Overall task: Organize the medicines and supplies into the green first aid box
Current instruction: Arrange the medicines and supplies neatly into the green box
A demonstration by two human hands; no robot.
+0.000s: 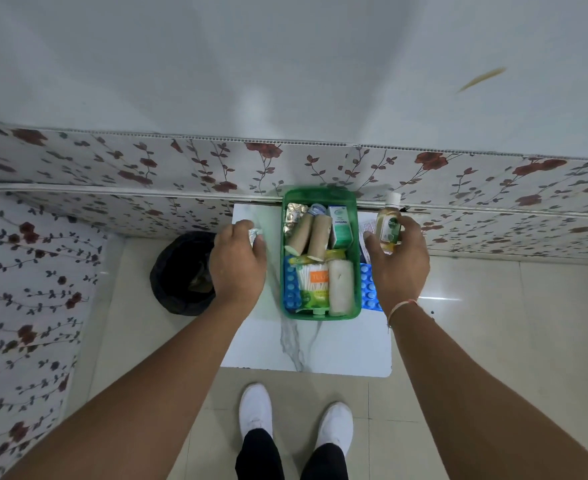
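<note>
The green first aid box (pixel 320 315) sits on a small white marble table (pixel 306 351). Inside lie two tan bandage rolls (pixel 311 233), a white gauze roll (pixel 341 287), a teal carton (pixel 341 227), a pack of cotton swabs (pixel 315 282), a silver pill strip (pixel 293 216) and a blue blister pack (pixel 292 285). My right hand (pixel 398 268), just right of the box, grips a small antiseptic bottle (pixel 389 225) with a white cap. Left of the box, my left hand (pixel 239 263) closes on a small silvery item (pixel 255 233), mostly hidden. Another blue blister pack (pixel 368 289) lies under my right hand.
A black bin (pixel 181 271) stands on the floor left of the table. Floral-papered walls (pixel 112 164) close in behind and on the left. A low floral panel is on the right. My white shoes (pixel 296 415) stand on pale floor tiles in front of the table.
</note>
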